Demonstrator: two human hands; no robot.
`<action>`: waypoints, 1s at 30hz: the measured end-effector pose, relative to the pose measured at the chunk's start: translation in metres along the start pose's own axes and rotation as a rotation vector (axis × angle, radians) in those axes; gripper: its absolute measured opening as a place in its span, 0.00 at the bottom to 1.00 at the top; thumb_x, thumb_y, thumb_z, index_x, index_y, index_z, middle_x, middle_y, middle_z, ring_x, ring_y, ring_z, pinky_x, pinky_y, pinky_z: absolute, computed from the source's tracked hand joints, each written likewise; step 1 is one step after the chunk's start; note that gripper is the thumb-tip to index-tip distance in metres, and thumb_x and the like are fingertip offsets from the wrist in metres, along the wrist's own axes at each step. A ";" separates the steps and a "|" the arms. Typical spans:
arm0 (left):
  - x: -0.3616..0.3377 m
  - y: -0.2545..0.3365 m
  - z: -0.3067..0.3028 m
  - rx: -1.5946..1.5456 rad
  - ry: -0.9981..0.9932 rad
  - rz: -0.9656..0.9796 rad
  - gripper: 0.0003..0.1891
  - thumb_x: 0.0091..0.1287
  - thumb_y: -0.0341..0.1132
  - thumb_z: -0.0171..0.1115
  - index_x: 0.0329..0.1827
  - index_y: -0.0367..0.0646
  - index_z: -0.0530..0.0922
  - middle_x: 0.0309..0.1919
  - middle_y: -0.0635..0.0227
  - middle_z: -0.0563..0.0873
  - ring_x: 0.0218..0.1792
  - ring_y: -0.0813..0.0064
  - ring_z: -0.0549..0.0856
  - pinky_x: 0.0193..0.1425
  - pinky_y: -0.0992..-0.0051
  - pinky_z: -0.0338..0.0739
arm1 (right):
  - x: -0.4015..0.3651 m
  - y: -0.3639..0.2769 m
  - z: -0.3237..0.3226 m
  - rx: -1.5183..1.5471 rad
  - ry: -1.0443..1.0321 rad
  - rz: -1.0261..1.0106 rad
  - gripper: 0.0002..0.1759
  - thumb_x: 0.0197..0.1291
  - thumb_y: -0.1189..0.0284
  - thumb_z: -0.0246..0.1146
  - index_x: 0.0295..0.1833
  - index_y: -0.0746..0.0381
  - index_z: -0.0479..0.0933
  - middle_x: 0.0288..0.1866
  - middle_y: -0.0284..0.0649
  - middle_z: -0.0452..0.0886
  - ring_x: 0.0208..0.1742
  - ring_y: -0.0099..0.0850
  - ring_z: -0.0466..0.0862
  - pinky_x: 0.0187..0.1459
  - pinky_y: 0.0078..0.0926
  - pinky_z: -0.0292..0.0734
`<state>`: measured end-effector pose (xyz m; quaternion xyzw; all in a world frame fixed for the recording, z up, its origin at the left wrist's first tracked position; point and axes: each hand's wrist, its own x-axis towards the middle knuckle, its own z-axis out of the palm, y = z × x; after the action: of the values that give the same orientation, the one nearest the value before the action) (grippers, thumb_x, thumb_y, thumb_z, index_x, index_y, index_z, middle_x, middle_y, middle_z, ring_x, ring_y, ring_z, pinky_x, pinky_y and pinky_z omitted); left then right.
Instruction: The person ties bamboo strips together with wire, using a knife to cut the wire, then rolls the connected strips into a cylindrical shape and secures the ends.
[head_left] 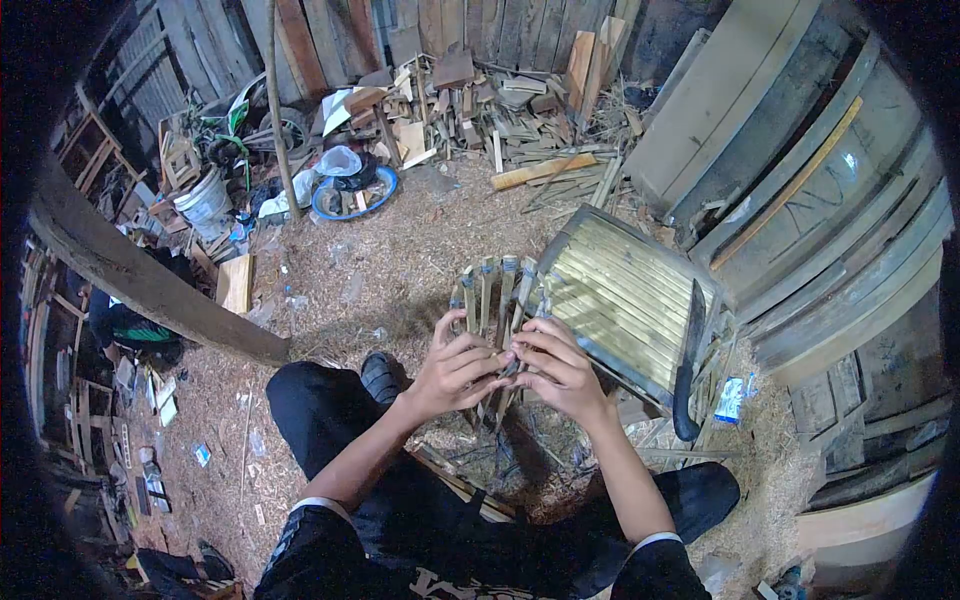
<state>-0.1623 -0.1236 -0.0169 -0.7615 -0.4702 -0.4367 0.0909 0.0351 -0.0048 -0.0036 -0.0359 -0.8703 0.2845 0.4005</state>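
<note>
From the head camera I see the left hand (455, 368) and the right hand (558, 370) meeting, each grip closed on the lower part of a row of bamboo slats (492, 290). The row is held upright above the knees, just beside a slatted panel (620, 295) on which a long knife (690, 350) lies. I judge the work partway: the slats stand side by side with their tops spread apart, while the panel looks closely filled.

Single head-worn view, looks steeply down, close over hands (455, 372) and bamboo slats (490, 285); wide fisheye.
</note>
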 end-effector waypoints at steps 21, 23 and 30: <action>0.002 -0.003 -0.009 0.067 0.009 -0.003 0.25 0.57 0.38 0.79 0.59 0.48 0.85 0.52 0.73 0.89 0.43 0.72 0.85 0.72 0.49 0.68 | 0.008 -0.002 0.007 -0.140 0.003 -0.044 0.30 0.40 0.72 0.79 0.55 0.61 0.85 0.53 0.39 0.83 0.62 0.42 0.81 0.66 0.47 0.77; 0.001 -0.003 -0.011 0.042 -0.006 -0.011 0.26 0.57 0.37 0.78 0.61 0.51 0.84 0.54 0.73 0.87 0.44 0.72 0.85 0.72 0.49 0.67 | 0.008 -0.003 0.008 -0.139 0.002 -0.049 0.30 0.39 0.71 0.79 0.55 0.61 0.85 0.53 0.39 0.83 0.62 0.42 0.81 0.66 0.47 0.77; 0.001 -0.001 -0.011 0.095 -0.043 0.029 0.30 0.54 0.37 0.77 0.64 0.57 0.82 0.59 0.72 0.85 0.43 0.71 0.84 0.72 0.47 0.66 | 0.005 -0.002 0.007 -0.101 -0.008 -0.045 0.31 0.38 0.72 0.79 0.55 0.62 0.85 0.54 0.40 0.83 0.64 0.44 0.80 0.67 0.48 0.77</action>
<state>-0.1697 -0.1282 -0.0097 -0.7723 -0.4812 -0.3960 0.1231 0.0273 -0.0087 -0.0030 -0.0355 -0.8858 0.2312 0.4009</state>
